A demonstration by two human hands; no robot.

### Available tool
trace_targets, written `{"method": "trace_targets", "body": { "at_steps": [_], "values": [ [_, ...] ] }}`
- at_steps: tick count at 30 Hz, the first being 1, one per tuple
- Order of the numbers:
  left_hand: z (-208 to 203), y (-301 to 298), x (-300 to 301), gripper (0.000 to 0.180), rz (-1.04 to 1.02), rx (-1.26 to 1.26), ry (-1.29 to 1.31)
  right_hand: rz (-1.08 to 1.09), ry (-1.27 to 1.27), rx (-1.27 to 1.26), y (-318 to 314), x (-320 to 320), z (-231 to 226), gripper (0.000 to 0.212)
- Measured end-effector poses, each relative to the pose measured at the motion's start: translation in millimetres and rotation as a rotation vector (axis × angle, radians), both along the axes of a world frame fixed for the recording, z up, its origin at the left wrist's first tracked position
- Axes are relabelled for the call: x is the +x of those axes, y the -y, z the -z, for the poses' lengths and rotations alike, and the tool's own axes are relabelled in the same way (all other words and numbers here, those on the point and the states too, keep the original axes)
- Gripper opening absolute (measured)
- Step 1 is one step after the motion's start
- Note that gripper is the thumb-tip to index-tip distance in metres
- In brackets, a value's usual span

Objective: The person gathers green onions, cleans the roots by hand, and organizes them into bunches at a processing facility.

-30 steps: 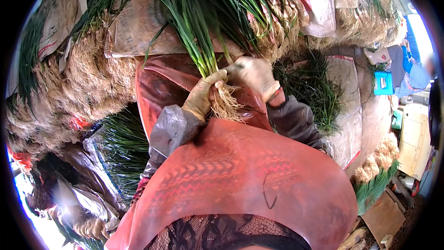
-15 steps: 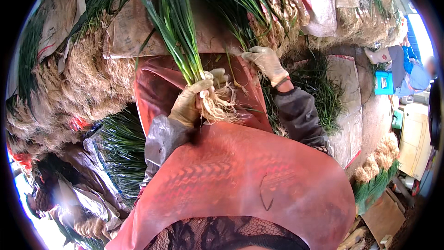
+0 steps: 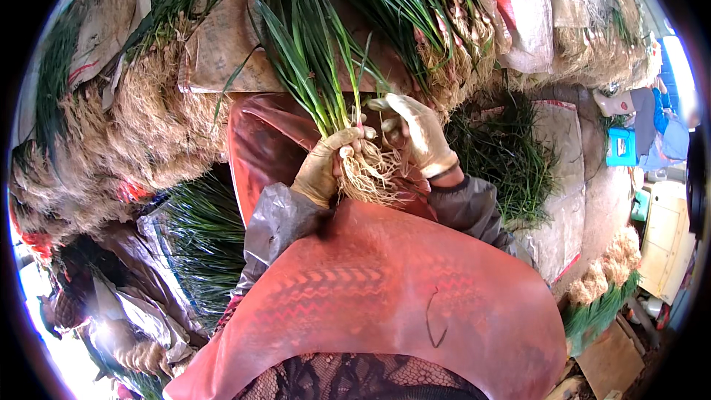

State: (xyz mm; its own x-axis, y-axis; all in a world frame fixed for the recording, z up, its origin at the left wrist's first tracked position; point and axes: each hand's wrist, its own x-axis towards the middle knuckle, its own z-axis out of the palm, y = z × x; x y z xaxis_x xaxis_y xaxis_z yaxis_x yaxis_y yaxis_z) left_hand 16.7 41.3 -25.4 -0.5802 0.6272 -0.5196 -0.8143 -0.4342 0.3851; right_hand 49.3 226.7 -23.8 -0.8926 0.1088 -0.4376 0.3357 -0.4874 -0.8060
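Gripping rooted scallion bunch point(image 3: 326, 96), blue box point(image 3: 621, 147) beyond

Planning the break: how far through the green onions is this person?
Done: rooted bundles stacked at left. In hand: the gloved left hand grips a bunch of long green onions with pale roots; the gloved right hand touches it. Left: loose piles behind.

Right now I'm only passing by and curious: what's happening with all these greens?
A person in gloves is handling a bunch of green onions over a red apron. The left hand grips the bunch just above its pale tangled roots, leaves pointing away from the body. The right hand is at the stalks beside it, fingers partly open. Heaps of more green onions with dangling roots lie all around, some on sacks.
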Motion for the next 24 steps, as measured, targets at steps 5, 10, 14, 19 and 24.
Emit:
{"method": "trace_targets", "body": {
  "at_steps": [5, 10, 14, 19, 24],
  "values": [
    [4.2, 1.1, -3.6, 0.022, 0.186, -0.175, -0.032, -0.215, -0.12, 0.192, 10.9, -32.9, 0.6, 0.027],
    [1.7, 4.1, -5.8, 0.021, 0.18, -0.008, 0.058, 0.012, -0.433, 1.547, 22.5, -33.7, 3.3, 0.016],
    [-17.9, 14.4, 13.4, 0.025, 0.119, 0.304, -0.098, 0.398, -0.125, 0.635, -20.1, -61.2, 27.6, 0.019],
    [-28.6, 12.1, 7.6, 0.033, 0.03, -0.002, -0.142, -0.036, -0.046, 0.133, -11.6, -31.4, -13.2, 0.035],
    [0.7, -3.5, 11.4, 0.021, 0.089, -0.02, 0.022, -0.086, -0.025, -0.073, 15.1, -12.1, 13.0, 0.03]
  ]
}}
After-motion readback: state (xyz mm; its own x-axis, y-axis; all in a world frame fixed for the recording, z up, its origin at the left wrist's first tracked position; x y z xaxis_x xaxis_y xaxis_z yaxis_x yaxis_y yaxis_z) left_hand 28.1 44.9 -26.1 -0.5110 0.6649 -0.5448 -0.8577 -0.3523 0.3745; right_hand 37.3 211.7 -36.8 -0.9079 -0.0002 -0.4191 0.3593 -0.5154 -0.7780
